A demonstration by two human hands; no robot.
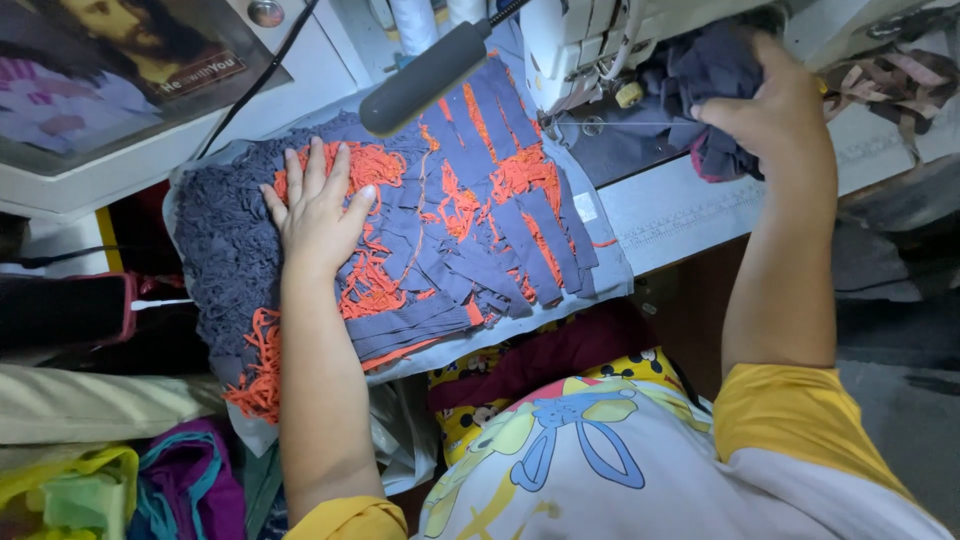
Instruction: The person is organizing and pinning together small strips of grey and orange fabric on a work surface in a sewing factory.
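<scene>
white sewing table (680,200), grey floor (900,400), framed picture (120,70) at left

Two hands: the left hand (318,215) and the right hand (765,105). One heap of grey-blue fabric strips (470,220) under the left grip, too many to count. One dark cloth bundle (715,90) in the right grip. One sewing machine (590,40).

Navy and orange at the sewing table

The stack of cloth strips (470,210) is dark navy blue laced with bright orange thread; the bunched fabric (715,90) is the same navy with a pink edge. The sewing machine (580,40) is white, the sleeves (790,420) mustard yellow, the shirt (600,470) white with a blue-and-yellow cartoon print.
</scene>
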